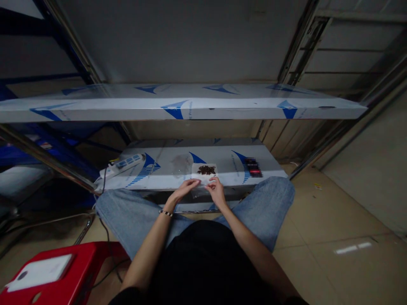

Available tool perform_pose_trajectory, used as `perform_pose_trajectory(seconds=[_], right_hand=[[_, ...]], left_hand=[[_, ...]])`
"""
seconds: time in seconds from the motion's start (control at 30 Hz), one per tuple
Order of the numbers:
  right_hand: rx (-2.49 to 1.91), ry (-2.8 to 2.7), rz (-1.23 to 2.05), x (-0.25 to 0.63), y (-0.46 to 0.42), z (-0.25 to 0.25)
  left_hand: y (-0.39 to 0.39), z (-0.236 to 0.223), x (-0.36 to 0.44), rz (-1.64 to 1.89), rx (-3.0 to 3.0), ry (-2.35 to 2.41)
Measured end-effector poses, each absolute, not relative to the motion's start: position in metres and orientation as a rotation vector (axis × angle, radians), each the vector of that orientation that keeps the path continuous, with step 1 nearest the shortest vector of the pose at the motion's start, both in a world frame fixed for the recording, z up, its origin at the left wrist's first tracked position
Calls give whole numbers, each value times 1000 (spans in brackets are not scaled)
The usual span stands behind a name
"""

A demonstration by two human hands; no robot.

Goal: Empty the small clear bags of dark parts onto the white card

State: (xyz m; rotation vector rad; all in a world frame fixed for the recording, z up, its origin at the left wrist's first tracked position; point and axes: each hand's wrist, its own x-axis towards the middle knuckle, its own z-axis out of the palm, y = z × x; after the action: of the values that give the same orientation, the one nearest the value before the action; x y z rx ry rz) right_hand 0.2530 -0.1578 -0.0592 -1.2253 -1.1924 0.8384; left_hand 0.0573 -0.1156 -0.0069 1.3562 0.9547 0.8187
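Note:
A small white square (195, 168) lies at the front of the lower shelf, bearing a heap of small dark brown pieces (206, 170). At its near left corner, my left hand (187, 188) has its fingers pressed together. My right hand (216, 189) pinches with thumb and forefinger at the near right corner. Between the two hands, clear plastic film (197, 194) hangs at the shelf's edge; its exact form is hard to make out. Left of the square rests a crumpled see-through plastic piece (180, 166).
On the lower shelf (165, 180), a white power strip (122, 165) lies left and a blurred dark red-black item (253, 167) right. The upper shelf (127, 111) juts out above. A red stool (85, 258) carries a white box (41, 272); a cable hangs beside it.

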Motion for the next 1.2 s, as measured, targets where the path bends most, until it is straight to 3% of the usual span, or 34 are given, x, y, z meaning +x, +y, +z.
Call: perform_pose_trajectory(seconds=[0.13,0.23,0.47,0.67,1.2], right_hand=[[-1293,-1436,627,258,-162,-51],[-1346,-1533,475,262,-165,-46],[-1215,-1803,544,253,-170,-46],[-1223,-1713,471,254,-170,-48],[-1163,-1700,487,252,-173,-43]], left_hand=[[-143,-25,70,612,1470,820],[-148,-41,79,653,1511,793],[-134,-66,93,790,1582,813],[-128,-77,91,790,1656,830],[-124,-73,88,901,1711,867]])
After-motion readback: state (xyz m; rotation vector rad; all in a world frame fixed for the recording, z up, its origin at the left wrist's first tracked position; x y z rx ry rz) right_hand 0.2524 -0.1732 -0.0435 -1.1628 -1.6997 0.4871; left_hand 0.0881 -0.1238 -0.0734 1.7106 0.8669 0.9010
